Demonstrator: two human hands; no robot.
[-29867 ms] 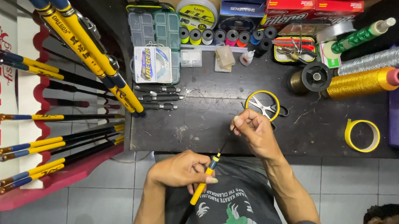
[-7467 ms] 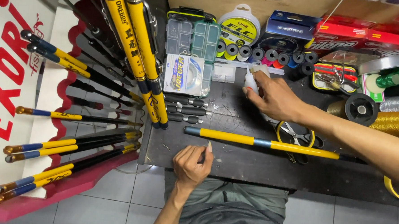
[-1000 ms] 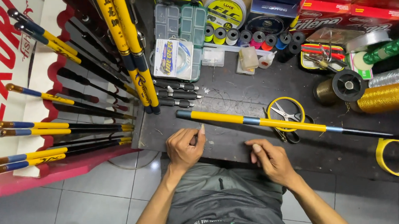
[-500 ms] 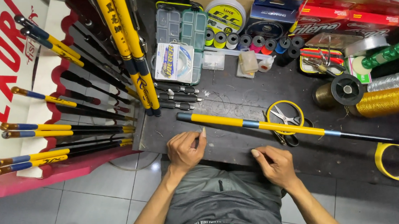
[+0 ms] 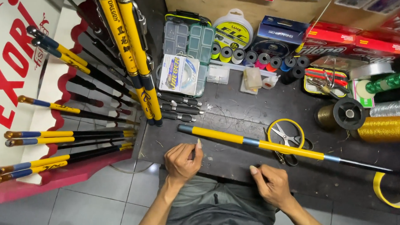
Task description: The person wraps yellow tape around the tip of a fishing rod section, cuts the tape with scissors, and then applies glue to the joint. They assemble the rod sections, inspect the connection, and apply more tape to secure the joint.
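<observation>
A long rod section (image 5: pixel 282 147), yellow with blue bands and a thin black tip, lies slantwise across the dark worktable (image 5: pixel 236 115). My left hand (image 5: pixel 182 160) rests at the table's front edge just below the rod's thick end, fingers curled and thumb up. My right hand (image 5: pixel 270 186) sits lower, off the front edge over my lap, fingers curled with the thumb out. Neither hand touches the rod. I see nothing in either hand; a fine line would be too thin to make out.
Scissors (image 5: pixel 285 135) lie on a yellow tape ring under the rod. Another yellow tape ring (image 5: pixel 392 189) sits far right. Tackle boxes (image 5: pixel 185 41), line spools (image 5: pixel 233 55), gold thread reels (image 5: pixel 385 129) and cartons fill the back. Yellow-and-black rods (image 5: pixel 132 57) stand in a red rack on the left.
The rod stays put on the table. My right hand has drawn back a little toward my body; my left hand has barely shifted.
</observation>
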